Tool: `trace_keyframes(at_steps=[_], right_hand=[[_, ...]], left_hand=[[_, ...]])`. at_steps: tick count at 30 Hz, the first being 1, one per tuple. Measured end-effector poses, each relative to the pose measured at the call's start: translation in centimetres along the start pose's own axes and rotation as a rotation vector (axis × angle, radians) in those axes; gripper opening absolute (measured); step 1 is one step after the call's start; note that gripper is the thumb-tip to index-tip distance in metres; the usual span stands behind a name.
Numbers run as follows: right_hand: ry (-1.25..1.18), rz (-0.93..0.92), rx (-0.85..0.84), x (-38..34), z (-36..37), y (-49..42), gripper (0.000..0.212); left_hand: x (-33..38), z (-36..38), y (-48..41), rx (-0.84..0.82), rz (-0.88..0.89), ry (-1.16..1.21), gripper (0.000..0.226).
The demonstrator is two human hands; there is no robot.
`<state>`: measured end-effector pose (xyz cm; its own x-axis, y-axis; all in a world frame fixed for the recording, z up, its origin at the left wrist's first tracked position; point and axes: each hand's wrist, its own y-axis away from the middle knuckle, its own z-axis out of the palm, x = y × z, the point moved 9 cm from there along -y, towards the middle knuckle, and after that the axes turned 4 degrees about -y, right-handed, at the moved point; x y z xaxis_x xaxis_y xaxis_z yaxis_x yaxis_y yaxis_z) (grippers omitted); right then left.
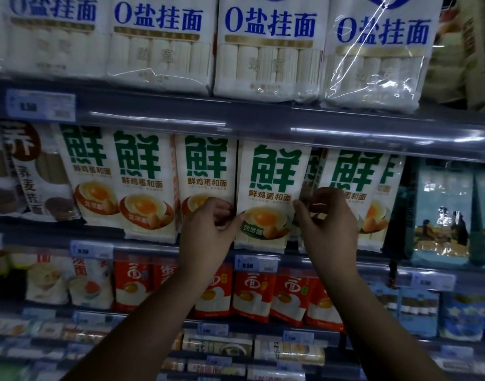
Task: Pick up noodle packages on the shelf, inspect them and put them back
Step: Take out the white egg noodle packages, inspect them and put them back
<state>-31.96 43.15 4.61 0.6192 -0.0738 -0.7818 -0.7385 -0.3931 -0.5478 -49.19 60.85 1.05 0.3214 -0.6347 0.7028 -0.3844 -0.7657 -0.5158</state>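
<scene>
On the middle shelf point(148, 247), between matching green-lettered packs point(142, 171), the cream noodle package point(269, 185) stands upright at the near edge. The left hand point(208, 232) grips its lower left edge, thumb on the front. The right hand point(330, 226) pinches its lower right edge with curled fingers.

noodle package point(269, 193) stands on the middle shelf point(153, 243), mid-row, with neighbour packs point(205, 171) close on both sides. left hand point(205, 232) at its left edge, right hand point(329, 224) at its right. upper packs point(266, 50) one shelf above, lower packs point(252, 295) one below.
</scene>
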Motion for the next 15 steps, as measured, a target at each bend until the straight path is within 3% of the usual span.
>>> trace_keyframes(at_steps=[4, 11, 15], right_hand=[[-0.020, -0.022, -0.060, -0.8, 1.6, 1.6, 0.014], [-0.009, -0.033, -0.458, -2.3, 11.7, 6.4, 0.008], [-0.006, 0.007, -0.555, -4.0, 16.9, 8.0, 0.024]], left_hand=[[-0.7, -1.0, 0.6, -0.003, -0.014, -0.018, 0.021], [-5.9, -7.5, 1.7, 0.092, -0.117, -0.060, 0.011], [-10.9, -12.1, 0.6, 0.170, -0.182, -0.069, 0.015]])
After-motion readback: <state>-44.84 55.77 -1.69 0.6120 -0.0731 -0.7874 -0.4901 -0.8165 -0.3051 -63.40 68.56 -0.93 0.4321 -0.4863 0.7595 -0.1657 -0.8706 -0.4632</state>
